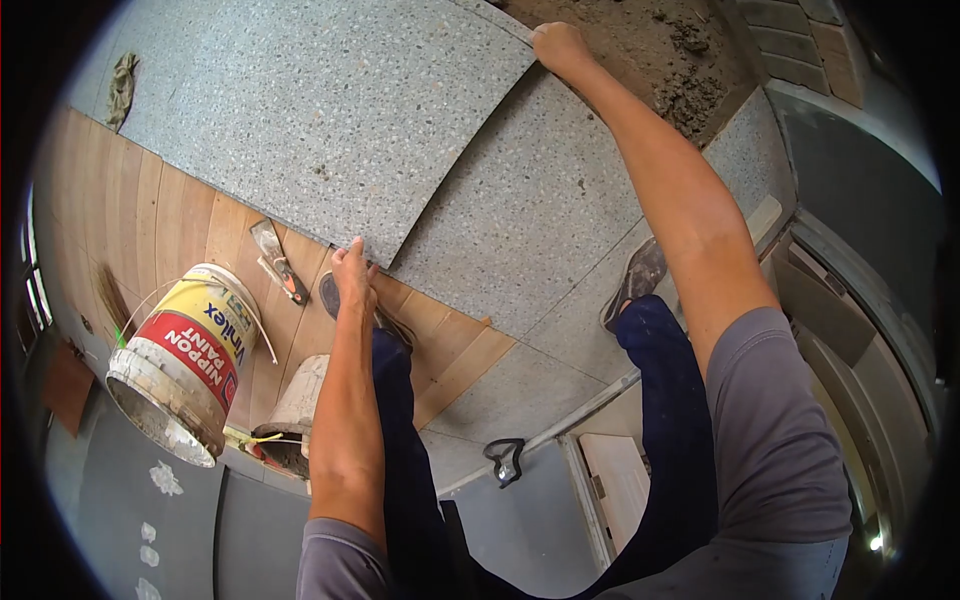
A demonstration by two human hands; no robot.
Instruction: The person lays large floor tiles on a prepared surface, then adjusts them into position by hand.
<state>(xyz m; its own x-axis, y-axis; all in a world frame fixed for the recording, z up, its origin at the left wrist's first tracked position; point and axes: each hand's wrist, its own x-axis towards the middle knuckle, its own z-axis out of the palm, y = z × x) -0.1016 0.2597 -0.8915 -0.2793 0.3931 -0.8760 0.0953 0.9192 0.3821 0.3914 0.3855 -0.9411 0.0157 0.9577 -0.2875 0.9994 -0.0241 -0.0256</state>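
A large grey speckled terrazzo-look tile spans the upper middle of the view, its near edge slightly raised over the tiled floor with a dark shadow beneath. My left hand is closed on its near left corner, beside the wood-look planks. At the far right corner, my right hand grips the same tile with the arm stretched out; its fingertips are partly hidden. Under and beside the raised edge lie speckled floor tiles. A putty knife or scraper with an orange-and-black handle lies left of my left hand.
A used Nippon Paint bucket and a smaller dirty bucket stand at lower left on wood-look flooring. A crumpled rag lies at upper left. Rough mortar or sand is at upper right. A black-handled tool lies near my feet.
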